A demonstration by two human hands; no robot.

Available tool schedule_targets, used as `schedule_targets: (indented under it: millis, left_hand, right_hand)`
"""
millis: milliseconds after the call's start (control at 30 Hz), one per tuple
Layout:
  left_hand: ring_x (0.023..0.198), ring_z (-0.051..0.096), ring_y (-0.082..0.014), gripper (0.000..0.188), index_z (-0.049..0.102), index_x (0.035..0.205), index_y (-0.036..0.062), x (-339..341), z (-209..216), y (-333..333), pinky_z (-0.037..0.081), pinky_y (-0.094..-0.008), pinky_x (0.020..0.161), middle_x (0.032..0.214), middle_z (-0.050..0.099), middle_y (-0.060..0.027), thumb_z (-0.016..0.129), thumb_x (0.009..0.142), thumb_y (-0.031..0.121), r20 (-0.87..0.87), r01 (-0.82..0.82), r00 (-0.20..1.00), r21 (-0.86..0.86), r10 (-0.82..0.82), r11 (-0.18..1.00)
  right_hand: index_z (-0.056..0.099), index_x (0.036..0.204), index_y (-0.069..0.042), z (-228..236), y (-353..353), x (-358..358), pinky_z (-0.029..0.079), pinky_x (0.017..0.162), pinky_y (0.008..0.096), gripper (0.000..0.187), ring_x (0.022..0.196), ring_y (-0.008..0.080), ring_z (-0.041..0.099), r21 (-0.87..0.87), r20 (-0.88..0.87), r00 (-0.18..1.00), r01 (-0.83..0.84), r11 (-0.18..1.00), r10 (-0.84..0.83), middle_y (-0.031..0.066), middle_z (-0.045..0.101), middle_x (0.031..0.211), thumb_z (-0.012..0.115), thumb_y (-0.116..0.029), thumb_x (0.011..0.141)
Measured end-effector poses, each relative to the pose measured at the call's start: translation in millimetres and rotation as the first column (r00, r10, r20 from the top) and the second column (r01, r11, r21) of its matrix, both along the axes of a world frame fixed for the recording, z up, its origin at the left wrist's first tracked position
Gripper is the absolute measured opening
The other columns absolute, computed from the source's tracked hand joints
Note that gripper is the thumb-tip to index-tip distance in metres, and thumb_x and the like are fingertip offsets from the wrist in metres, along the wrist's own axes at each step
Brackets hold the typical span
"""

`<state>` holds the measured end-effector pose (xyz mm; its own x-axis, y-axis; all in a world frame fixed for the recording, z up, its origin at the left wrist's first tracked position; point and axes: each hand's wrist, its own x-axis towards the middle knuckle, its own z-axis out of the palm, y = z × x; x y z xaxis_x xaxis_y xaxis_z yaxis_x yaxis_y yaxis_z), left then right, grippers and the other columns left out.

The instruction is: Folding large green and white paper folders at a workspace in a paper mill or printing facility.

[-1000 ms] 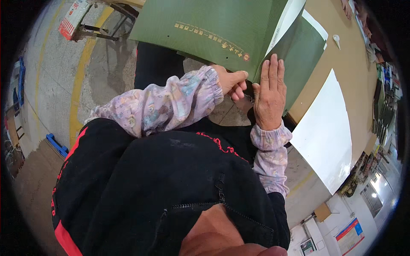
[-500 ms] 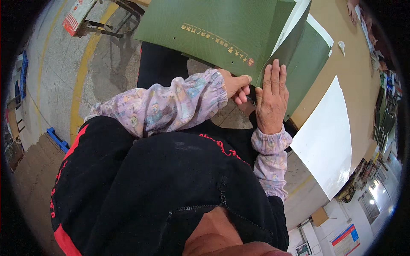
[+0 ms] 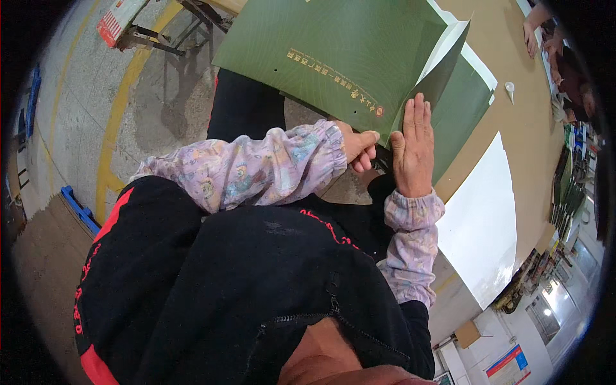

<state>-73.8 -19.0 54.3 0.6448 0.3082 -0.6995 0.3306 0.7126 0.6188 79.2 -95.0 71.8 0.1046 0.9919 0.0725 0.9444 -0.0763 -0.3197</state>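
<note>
A green printed paper sheet (image 3: 321, 51) with small punched holes and gold lettering lies over the near edge of the table. Its right side carries a raised flap (image 3: 443, 61) whose white inner face shows. My left hand (image 3: 359, 146) is closed at the sheet's near edge, thumb on top and fingers curled beneath. Beside it, my right hand (image 3: 414, 151) lies flat with fingers stretched out, touching the base of the flap. More green sheets (image 3: 459, 112) lie under and to the right of it. Patterned sleeve covers reach to both wrists.
A white sheet (image 3: 478, 218) overhangs the brown tabletop (image 3: 494, 38) at right. Near the green stack lies a small white cone-shaped piece (image 3: 510, 90). Another person's hand (image 3: 530, 38) rests at the far right. A worn bench (image 3: 119, 22) stands at upper left.
The view has shifted slightly, so the sheet appears lower and further right. My right thumb now shows more fully beside the flap. My left hand keeps its grip at the edge.
</note>
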Motion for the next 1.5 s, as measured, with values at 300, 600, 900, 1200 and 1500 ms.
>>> schedule_targets:
  millis: [300, 600, 900, 1200, 1500]
  left_hand:
    - [0.046, 0.057, -0.0166, 0.037, 0.056, 0.066, -0.0006, 5.5, 5.0, 1.4, 0.048, -0.0271, 0.043, 0.056, 0.057, -0.0088, 0.052, 0.089, 0.028, -0.017, 0.023, 1.000, -0.039, -0.024, 0.999]
    - [0.045, 0.056, -0.0155, 0.036, 0.056, 0.066, -0.0007, 3.9, 2.9, -6.6, 0.048, -0.0270, 0.041, 0.055, 0.056, -0.0076, 0.052, 0.089, 0.027, 0.013, -0.030, 0.999, -0.015, 0.031, 0.999]
    - [0.055, 0.064, -0.0172, 0.021, 0.063, 0.079, -0.0027, -27.7, 60.8, 25.6, 0.052, -0.0306, 0.050, 0.069, 0.063, -0.0127, 0.056, 0.085, 0.016, 0.247, 0.469, 0.769, 0.407, -0.589, 0.784]
    - [0.138, 0.002, -0.0308, 0.076, 0.026, 0.142, 0.0217, -23.1, 18.0, 100.0, -0.001, -0.0667, 0.102, 0.151, 0.009, -0.0044, 0.035, 0.082, 0.067, -0.683, 0.684, 0.717, 0.647, 0.143, -0.339]
    - [0.138, 0.000, -0.0351, 0.074, 0.024, 0.143, 0.0201, -33.0, 26.1, 94.0, 0.000, -0.0701, 0.099, 0.151, 0.010, -0.0049, 0.033, 0.084, 0.065, -0.668, 0.660, 0.736, 0.670, 0.112, -0.340]
  right_hand:
    - [0.031, 0.137, -0.001, -7.4, 29.3, 31.2, 0.023, 0.108, 0.0383, 0.052, 0.135, 0.0302, 0.023, 0.021, 0.048, 0.999, -0.012, 1.000, 0.011, 0.0134, 0.025, 0.146, 0.041, -0.028, 0.094]
    - [0.029, 0.139, -0.003, -11.1, 42.0, 32.2, 0.023, 0.108, 0.0378, 0.053, 0.135, 0.0299, 0.022, 0.083, 0.076, 0.996, 0.030, 0.996, -0.036, 0.0119, 0.023, 0.147, 0.040, -0.030, 0.094]
    - [0.028, 0.139, -0.003, -8.9, 49.8, 24.6, 0.023, 0.108, 0.0393, 0.054, 0.135, 0.0312, 0.022, 0.107, 0.133, 0.991, 0.000, 0.994, -0.015, 0.0125, 0.023, 0.146, 0.039, -0.031, 0.095]
    - [0.028, 0.138, 0.000, 5.7, 40.4, -3.7, 0.022, 0.108, 0.0402, 0.054, 0.135, 0.0334, 0.021, 0.113, 0.113, 0.993, 0.011, 0.993, -0.023, 0.0151, 0.023, 0.146, 0.044, -0.023, 0.092]
    - [0.028, 0.138, 0.000, 13.9, 54.4, 1.5, 0.022, 0.109, 0.0386, 0.051, 0.135, 0.0322, 0.020, 0.152, 0.088, 0.995, 0.030, 0.988, -0.043, 0.0145, 0.021, 0.147, 0.043, -0.019, 0.093]
